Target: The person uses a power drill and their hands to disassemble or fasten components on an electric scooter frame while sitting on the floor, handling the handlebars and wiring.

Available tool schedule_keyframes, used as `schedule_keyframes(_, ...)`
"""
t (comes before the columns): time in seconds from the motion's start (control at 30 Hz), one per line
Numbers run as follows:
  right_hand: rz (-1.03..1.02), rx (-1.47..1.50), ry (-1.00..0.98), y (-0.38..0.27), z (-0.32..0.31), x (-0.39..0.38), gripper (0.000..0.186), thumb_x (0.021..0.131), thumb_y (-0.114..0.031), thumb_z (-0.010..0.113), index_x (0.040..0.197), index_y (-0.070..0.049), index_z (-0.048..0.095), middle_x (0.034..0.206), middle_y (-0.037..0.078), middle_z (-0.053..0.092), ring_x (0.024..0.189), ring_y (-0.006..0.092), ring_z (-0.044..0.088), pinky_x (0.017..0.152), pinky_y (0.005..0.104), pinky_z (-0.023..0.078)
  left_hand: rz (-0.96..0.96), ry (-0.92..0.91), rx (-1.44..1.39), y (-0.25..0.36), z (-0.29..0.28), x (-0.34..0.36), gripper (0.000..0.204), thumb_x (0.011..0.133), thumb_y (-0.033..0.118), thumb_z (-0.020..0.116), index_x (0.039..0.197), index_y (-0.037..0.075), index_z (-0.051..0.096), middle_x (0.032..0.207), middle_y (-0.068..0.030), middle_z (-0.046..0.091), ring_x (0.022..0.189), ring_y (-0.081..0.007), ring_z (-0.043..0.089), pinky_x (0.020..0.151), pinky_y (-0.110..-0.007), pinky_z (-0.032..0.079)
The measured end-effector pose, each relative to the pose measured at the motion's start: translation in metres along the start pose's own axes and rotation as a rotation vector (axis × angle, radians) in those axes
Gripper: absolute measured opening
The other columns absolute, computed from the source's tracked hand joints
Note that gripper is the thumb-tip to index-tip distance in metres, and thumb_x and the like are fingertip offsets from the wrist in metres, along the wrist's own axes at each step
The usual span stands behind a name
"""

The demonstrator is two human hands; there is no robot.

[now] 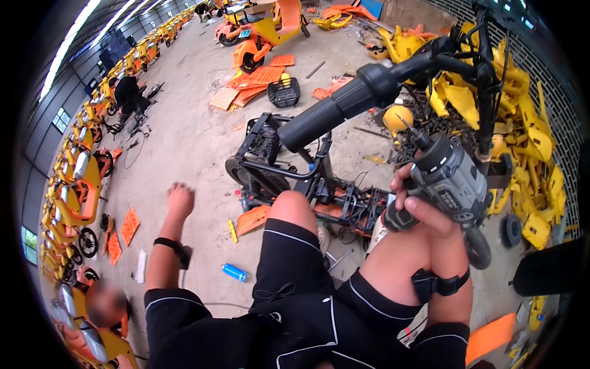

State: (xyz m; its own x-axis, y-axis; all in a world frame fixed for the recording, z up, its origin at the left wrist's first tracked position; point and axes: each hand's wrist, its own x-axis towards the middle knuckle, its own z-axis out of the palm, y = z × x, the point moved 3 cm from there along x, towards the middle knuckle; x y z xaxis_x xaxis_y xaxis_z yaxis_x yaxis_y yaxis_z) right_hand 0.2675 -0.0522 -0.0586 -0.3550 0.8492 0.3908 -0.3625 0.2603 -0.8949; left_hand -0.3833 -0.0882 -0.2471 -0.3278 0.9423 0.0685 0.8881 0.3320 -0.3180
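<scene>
Power drill [456, 179] in right hand [432, 216]

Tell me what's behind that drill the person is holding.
Beyond the drill in the right hand, a black steering post and a heap of yellow panels show. Whatever lies directly behind the drill's body is covered and can't be seen.

Scooter workshop hall [184, 117]: lined-up yellow scooters [89, 190], heaped yellow panels [536, 142], bare black frame [276, 170].
</scene>
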Motion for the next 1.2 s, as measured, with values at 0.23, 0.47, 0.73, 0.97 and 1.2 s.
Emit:
schedule_keyframes(0.23,0.011,-0.161,-0.133,0.019,0.010,0.000,0.048,0.088,0.000,0.072,0.134,0.000,0.056,0.112,0.009,0.071,0.101,0.0166,0.068,0.089,0.0319,0.054,0.194,0.811,-0.580,0.120,-0.239,-0.002,0.026,0.088,0.001,0.060,0.113,0.005,0.065,0.111,-0.0128,0.069,0.111,-0.0335,0.062,0.095,-0.045,0.047)
schedule_keyframes(0.47,-0.028,-0.130,-0.162,0.023,0.013,0.009,0.046,0.088,0.003,0.072,0.132,0.000,0.057,0.112,0.011,0.071,0.100,0.0169,0.068,0.087,0.0325,0.055,0.568,0.457,-1.454,0.205,-0.346,-0.041,0.033,0.111,0.025,0.047,0.117,-0.002,0.065,0.106,-0.0083,0.070,0.103,-0.0158,0.064,0.094,-0.031,0.048)
schedule_keyframes(0.73,0.017,-0.252,-0.230,0.035,0.010,0.009,0.063,0.083,0.004,0.071,0.140,-0.005,0.047,0.119,0.014,0.064,0.102,0.0247,0.067,0.082,0.0351,0.057,0.480,0.277,-2.270,0.263,-0.263,-0.080,0.034,0.103,0.015,0.059,0.134,0.002,0.056,0.119,-0.0067,0.064,0.100,-0.0120,0.063,0.083,-0.028,0.050)
schedule_keyframes(0.97,-0.025,-0.900,-0.216,0.045,0.012,0.004,0.031,0.072,-0.016,0.083,0.101,-0.009,0.074,0.095,0.009,0.075,0.084,0.0271,0.073,0.081,0.0342,0.058,0.284,0.735,-1.725,0.266,-0.287,-0.106,0.034,0.085,0.006,0.079,0.116,0.001,0.069,0.105,-0.0084,0.069,0.088,-0.0146,0.067,0.078,-0.030,0.052)
schedule_keyframes(1.2,-0.046,-0.854,-0.230,0.033,0.022,0.000,0.033,0.081,-0.008,0.079,0.113,-0.006,0.069,0.099,0.006,0.073,0.082,0.0177,0.069,0.076,0.0303,0.055,0.280,0.911,-1.857,0.273,-0.284,-0.106,0.032,0.082,0.000,0.082,0.112,-0.002,0.072,0.105,-0.0116,0.072,0.086,-0.0161,0.071,0.073,-0.028,0.056)
